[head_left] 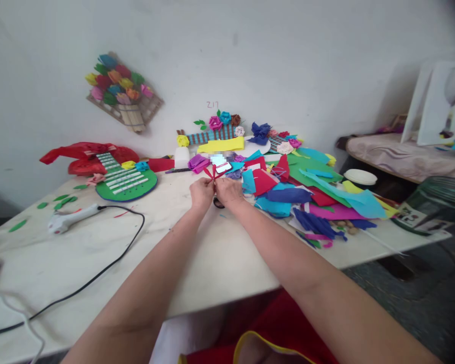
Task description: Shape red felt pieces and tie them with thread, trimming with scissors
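Both arms reach forward over the white table (208,268). My left hand (202,194) and my right hand (228,191) meet near its middle, fingers pinched on a small red paper piece (214,173) whose pointed strips fan out above the fingertips. Just beyond the hands lies a phone (223,167) with a lit screen. Partly hidden under my right hand is a dark round object, perhaps scissors handles (219,203). Close by on the right are a red paper sheet (264,182) and a rolled blue paper piece (288,195).
A white glue gun (73,218) with a black cord (131,247) lies at left, near green paper leaves (65,202) and a green guitar-shaped craft (127,179). Coloured paper is heaped at right beside a large glass jar (432,205). Paper flowers (225,119) stand against the wall.
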`<state>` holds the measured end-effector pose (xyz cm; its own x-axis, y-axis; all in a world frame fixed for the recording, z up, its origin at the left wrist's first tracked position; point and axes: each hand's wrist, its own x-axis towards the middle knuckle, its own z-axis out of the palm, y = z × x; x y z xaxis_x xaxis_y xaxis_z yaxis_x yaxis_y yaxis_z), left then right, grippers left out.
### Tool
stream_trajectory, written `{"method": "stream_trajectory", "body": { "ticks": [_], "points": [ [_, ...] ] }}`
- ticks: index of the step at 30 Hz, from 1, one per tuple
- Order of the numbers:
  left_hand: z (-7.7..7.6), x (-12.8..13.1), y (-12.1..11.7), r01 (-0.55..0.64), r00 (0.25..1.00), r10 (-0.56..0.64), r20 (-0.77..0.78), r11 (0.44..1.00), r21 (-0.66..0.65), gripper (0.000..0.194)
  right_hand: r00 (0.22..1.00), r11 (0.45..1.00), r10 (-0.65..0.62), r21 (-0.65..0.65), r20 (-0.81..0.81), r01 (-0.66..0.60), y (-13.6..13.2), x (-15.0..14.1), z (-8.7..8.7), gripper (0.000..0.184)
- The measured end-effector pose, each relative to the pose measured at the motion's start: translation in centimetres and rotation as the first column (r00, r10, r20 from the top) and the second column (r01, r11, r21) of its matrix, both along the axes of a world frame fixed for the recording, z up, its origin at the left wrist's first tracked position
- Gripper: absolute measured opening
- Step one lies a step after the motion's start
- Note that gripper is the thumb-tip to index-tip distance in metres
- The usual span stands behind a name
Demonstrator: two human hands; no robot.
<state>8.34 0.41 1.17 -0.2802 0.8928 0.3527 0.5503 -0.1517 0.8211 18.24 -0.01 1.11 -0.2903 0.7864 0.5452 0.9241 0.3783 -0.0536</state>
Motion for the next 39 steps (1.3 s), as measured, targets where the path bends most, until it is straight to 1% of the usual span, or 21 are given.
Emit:
{"method": "stream_trajectory", "body": {
  "ticks": [3, 5, 7, 9, 11, 12, 14, 20, 25, 28, 32, 39],
  "points": [
    [0.2, -0.2, -0.5, -0.018, 0.968, 0.024, -0.252, 0.999, 0.028, 0.025, 0.999, 0.997, -0.043, -0.061, -0.023, 0.042, -0.2, 0.0, 0.6, 0.031],
    [0.3, -0.2, -0.9, -0.032, 0.909, 0.040, -0.415, 0.999, 0.026, 0.027, 0.997, 0.992, -0.068, -0.111, -0.020, 0.066, -0.3, 0.1, 1.0, 0.032],
    [0.4, -0.2, -1.2, -0.053, 0.827, 0.049, -0.561, 0.999, 0.010, 0.030, 0.997, 0.985, -0.082, -0.152, -0.005, 0.081, -0.4, 0.1, 1.3, 0.032],
    [0.4, -0.1, -1.4, -0.075, 0.747, 0.049, -0.664, 0.997, -0.011, 0.032, 0.996, 0.981, -0.087, -0.170, 0.011, 0.088, -0.4, 0.1, 1.4, 0.032],
    [0.4, 0.0, -1.5, -0.096, 0.702, 0.052, -0.711, 0.995, -0.022, 0.033, 0.996, 0.982, -0.085, -0.168, 0.023, 0.087, -0.4, 0.1, 1.4, 0.032],
    [0.4, 0.0, -1.6, -0.104, 0.695, 0.058, -0.717, 0.994, -0.020, 0.033, 0.996, 0.984, -0.080, -0.160, 0.026, 0.083, -0.4, 0.1, 1.4, 0.033],
    [0.4, 0.1, -1.6, -0.111, 0.706, 0.070, -0.704, 0.994, -0.013, 0.033, 0.997, 0.988, -0.068, -0.135, 0.024, 0.070, -0.4, 0.1, 1.2, 0.033],
    [0.9, 0.3, -1.8, -0.105, 0.782, 0.074, -0.619, 0.994, -0.014, 0.029, 0.999, 0.998, -0.031, -0.058, 0.012, 0.032, 0.0, 0.2, 0.7, 0.031],
    [1.0, 0.0, -1.4, -0.041, 0.861, 0.047, -0.507, 0.999, 0.023, 0.026, 0.997, 0.999, 0.042, 0.001, 0.068, -0.042, 0.5, 0.4, 0.1, 0.029],
    [0.9, -0.2, -1.2, -0.011, 0.899, 0.033, -0.437, 0.999, 0.054, 0.025, 0.995, 0.997, 0.067, 0.039, 0.070, -0.069, 0.7, 0.4, -0.1, 0.027],
    [0.7, -0.4, -0.9, 0.012, 0.928, 0.014, -0.371, 0.998, 0.067, 0.023, 0.993, 0.992, 0.088, 0.083, 0.073, -0.094, 0.9, 0.4, -0.3, 0.026],
    [0.3, -0.4, 0.0, 0.025, 0.965, -0.013, -0.263, 0.999, 0.044, 0.021, 0.989, 0.987, 0.121, 0.093, 0.090, -0.130, 0.8, 0.5, -0.5, 0.023]
  ]
}}
